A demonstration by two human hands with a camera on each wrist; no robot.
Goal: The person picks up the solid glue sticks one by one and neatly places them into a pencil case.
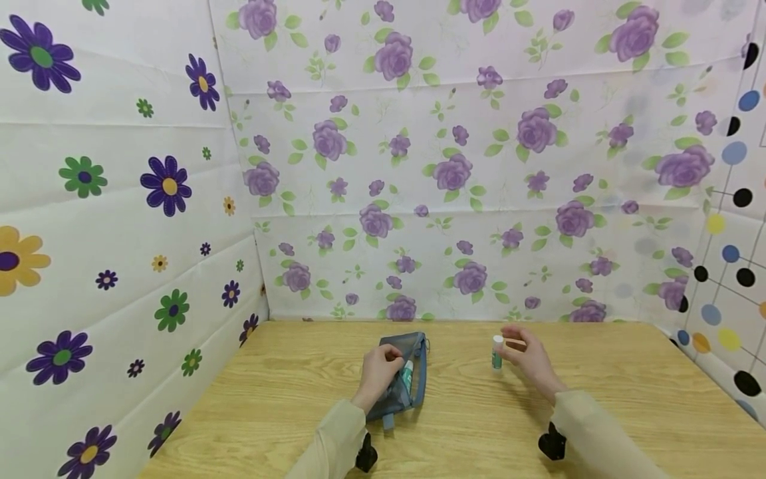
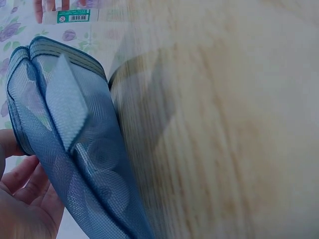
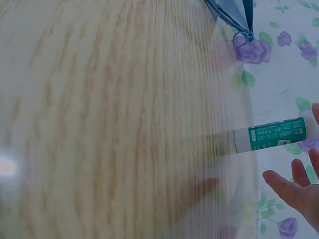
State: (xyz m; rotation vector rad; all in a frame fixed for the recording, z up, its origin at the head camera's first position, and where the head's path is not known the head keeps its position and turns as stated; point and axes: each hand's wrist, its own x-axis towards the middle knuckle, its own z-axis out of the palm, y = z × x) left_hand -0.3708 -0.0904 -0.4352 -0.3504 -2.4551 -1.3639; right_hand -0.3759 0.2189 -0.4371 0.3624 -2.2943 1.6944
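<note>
A blue mesh zip pouch lies on the wooden table, its side opening facing right. My left hand pinches the pouch's upper edge. A green-and-white glue stick shows at the opening; through the mesh, in the left wrist view, two round ends can be seen. To the right, another glue stick stands upright on the table, white cap on top. My right hand is beside its cap with fingers apart; in the right wrist view several fingers extend clear of the green label.
The wooden table runs back to a wall cloth with purple roses. A flower-print cloth closes the left side, a dotted one the right. A small ring hangs from the pouch's zip end.
</note>
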